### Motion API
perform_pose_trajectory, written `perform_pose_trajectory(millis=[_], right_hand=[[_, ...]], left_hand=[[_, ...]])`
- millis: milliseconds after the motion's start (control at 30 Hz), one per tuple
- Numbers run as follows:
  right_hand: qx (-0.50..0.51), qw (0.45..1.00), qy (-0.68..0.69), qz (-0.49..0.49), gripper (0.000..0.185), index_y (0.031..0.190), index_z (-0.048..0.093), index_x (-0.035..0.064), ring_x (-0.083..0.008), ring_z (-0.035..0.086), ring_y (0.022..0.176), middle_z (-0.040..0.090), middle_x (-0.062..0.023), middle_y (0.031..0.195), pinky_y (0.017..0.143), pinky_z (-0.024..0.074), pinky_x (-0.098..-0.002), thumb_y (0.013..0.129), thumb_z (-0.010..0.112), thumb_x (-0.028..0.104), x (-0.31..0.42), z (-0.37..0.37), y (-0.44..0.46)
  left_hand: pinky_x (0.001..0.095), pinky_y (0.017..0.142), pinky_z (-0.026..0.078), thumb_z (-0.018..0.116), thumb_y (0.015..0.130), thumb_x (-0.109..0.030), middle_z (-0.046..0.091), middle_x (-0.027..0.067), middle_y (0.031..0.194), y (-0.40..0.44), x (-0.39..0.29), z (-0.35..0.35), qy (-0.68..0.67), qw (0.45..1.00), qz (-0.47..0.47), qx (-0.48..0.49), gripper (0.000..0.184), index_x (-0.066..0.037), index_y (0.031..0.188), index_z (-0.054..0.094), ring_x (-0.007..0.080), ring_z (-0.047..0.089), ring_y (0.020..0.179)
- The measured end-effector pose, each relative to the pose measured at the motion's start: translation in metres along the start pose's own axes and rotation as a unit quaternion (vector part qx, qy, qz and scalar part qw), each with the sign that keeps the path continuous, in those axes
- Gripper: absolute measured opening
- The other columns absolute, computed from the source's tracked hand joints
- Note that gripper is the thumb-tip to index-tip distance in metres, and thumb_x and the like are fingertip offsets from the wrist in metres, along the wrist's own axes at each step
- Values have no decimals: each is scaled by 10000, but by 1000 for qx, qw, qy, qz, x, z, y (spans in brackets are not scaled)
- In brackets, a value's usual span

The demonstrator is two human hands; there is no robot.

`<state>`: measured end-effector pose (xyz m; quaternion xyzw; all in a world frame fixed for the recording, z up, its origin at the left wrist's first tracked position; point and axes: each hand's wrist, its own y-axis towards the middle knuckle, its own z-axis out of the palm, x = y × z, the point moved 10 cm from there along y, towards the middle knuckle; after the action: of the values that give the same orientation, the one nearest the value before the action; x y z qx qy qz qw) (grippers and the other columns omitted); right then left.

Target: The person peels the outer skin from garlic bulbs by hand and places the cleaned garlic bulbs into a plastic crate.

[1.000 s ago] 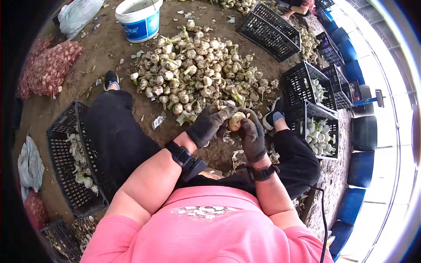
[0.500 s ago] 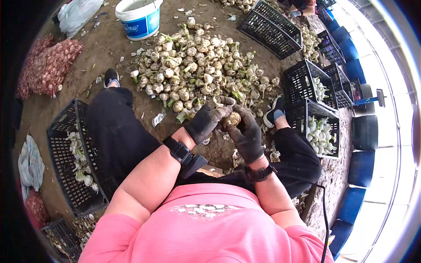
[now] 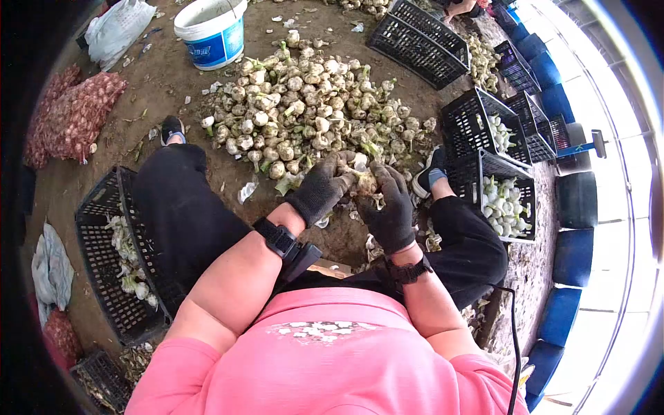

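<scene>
Both hands wear dark, soiled gloves and meet over the near edge of a heap of garlic bulbs [image 3: 297, 104]. Between them is one garlic bulb [image 3: 364, 183], with loose pale skin around it. My left hand [image 3: 321, 188] pinches the bulb from the left with bent fingers. On the other side, my right hand [image 3: 387, 209] has its fingers closed round the same bulb. Peeled skins lie on the ground below the hands.
A white and blue bucket [image 3: 214, 45] stands behind the heap. Black crates with white bulbs are at left [image 3: 111, 277] and right [image 3: 481, 187]. Red net sacks [image 3: 79, 114] lie at far left. Another person's hand [image 3: 456, 8] shows at the top right.
The bulb has been turned between my fingers, and loose skin now hangs from it. The whole view has shifted slightly.
</scene>
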<state>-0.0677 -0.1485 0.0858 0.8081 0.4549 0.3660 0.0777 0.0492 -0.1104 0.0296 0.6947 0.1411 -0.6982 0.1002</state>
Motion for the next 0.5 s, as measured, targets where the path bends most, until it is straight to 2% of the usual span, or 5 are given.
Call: perform_pose_trajectory(millis=[100,167,267,433,500], right_hand=[[11,990,91,104,364,1144,525,8,-274,603,925,600,-161,1004,791,489,-336,823,595,165,-21,9,-9],[42,749,559,354,315,1117,540,17,-191,616,847,617,-113,930,702,500,-287,925,462,254,-57,55,-31],[58,927,295,225,371,1047,556,17,-161,604,780,622,-96,866,637,491,-279,964,388,338,-32,30,-12],[-20,963,167,211,315,1012,566,0,-177,606,790,638,-117,892,691,483,-316,963,423,276,-45,26,-11],[5,962,195,191,370,1043,571,3,-167,612,797,641,-101,923,695,497,-303,973,383,314,-35,24,-8]], left_hand=[[303,928,415,542,834,-62,577,137,1135,0,-2,-5,35,994,90,-52,372,7,1197,507,206,539,1077],[311,974,380,498,804,-15,548,151,1200,4,-1,0,-1,996,84,-32,438,10,1241,480,216,507,1128],[338,987,388,451,770,4,537,196,1209,-1,-19,3,-37,991,128,-19,461,17,1229,485,253,517,1139],[304,968,388,408,755,1,556,161,1214,-7,-22,23,5,980,190,62,501,9,1248,494,214,506,1154],[309,914,430,406,752,0,637,137,1064,3,24,27,-170,977,2,129,439,4,1158,573,211,591,1001]])
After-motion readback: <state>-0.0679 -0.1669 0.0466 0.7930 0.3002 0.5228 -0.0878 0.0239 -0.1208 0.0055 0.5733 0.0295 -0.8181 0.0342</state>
